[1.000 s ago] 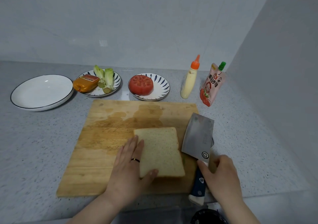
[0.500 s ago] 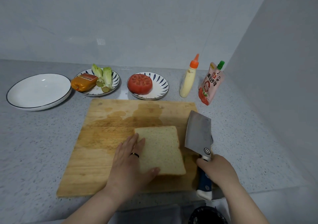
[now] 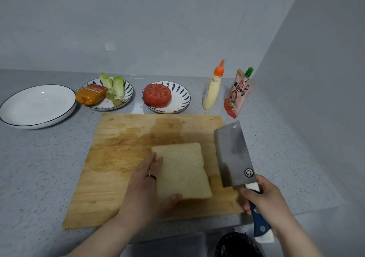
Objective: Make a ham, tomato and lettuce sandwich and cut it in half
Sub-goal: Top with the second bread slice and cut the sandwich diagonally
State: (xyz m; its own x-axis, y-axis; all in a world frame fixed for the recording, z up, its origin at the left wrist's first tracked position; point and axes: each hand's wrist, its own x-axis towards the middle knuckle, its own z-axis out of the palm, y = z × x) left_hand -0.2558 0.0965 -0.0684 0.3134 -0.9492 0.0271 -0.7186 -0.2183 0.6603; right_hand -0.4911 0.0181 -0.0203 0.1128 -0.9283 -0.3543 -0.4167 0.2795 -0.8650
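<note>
Grey speckled counter (image 3: 49,167) meets pale walls in a corner, with a wooden cutting board (image 3: 118,158) near the counter's front edge. On the board's near-right quarter lies the sandwich (image 3: 183,169), a pale bread slice uppermost, its long axis running from the board's near edge toward its far edge. The left hand (image 3: 146,189) rests flat on the sandwich's left side — fingers straight and together, thumb against its near edge. The right hand (image 3: 264,199) is wrapped round the handle of a cleaver (image 3: 233,154). Its blade hangs just right of the sandwich, over the board's right edge, roughly parallel to the bread's long side. Halving likely comes next: the blade must shift left to the bread's middle — clear of the left fingertips.
</note>
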